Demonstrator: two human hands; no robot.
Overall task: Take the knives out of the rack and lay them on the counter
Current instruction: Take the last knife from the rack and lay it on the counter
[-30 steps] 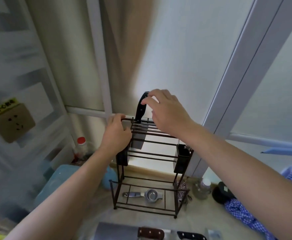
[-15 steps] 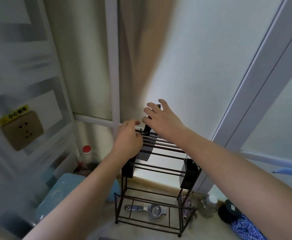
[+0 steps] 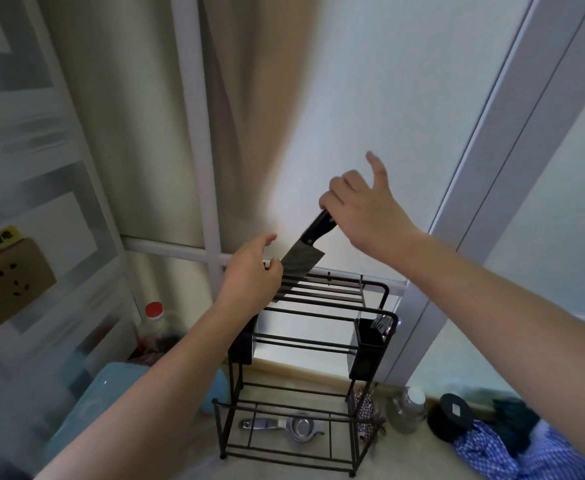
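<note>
A dark wire rack [image 3: 319,344] stands on the pale counter [image 3: 201,469] against the wall. My right hand [image 3: 360,209] grips the black handle of a wide-bladed knife [image 3: 301,259], which is tilted and half raised out of the rack's top slots; its lower blade still sits between the bars. My little finger sticks up. My left hand [image 3: 249,282] rests on the rack's top left corner with fingers curled around the top bar.
A metal squeezer [image 3: 291,426] lies on the rack's bottom shelf. A black holder with utensils [image 3: 370,334] hangs on its right side. A red-capped bottle [image 3: 154,323] and blue container [image 3: 86,407] sit left; a jar [image 3: 407,408], black lid [image 3: 452,415] and blue checked cloth [image 3: 526,455] right.
My right hand has closed on the knife handle and lifted the knife up and to the right, partly out of the rack. My view has tilted upward, hiding the knives lying on the counter.
</note>
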